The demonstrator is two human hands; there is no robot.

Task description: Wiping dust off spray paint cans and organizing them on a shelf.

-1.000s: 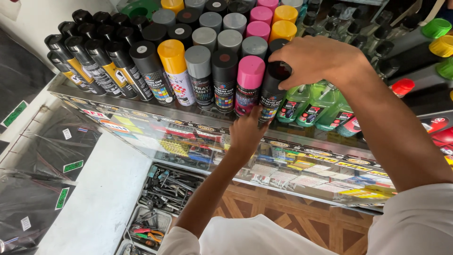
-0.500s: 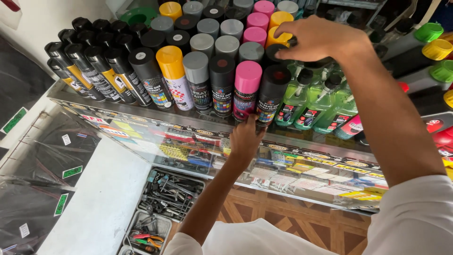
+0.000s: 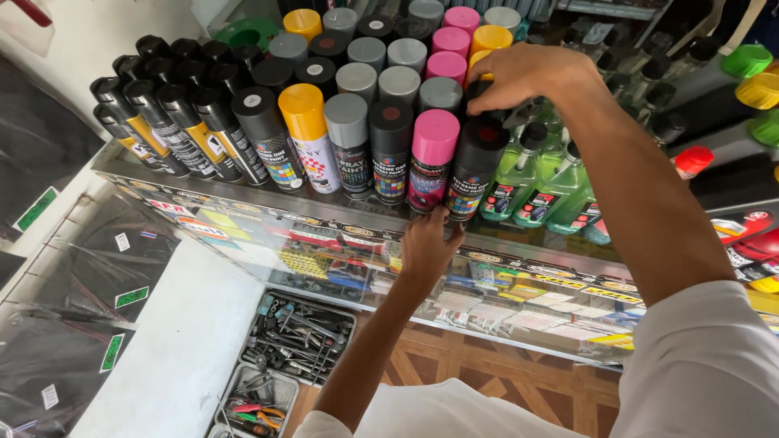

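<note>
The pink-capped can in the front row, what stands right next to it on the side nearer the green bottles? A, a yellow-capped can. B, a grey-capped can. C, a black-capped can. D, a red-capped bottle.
C: the black-capped can stands directly beside the pink-capped can, between it and the green bottles, with the left hand at the bases of these two cans and the right hand just above the black cap.

Glass display counter (image 3: 243, 211), wooden floor (image 3: 503, 381)

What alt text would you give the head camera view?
A person's right hand reaches over rows of spray cans on a glass shelf, while the left hand touches the base of a black-capped can beside a pink-capped can.
</note>
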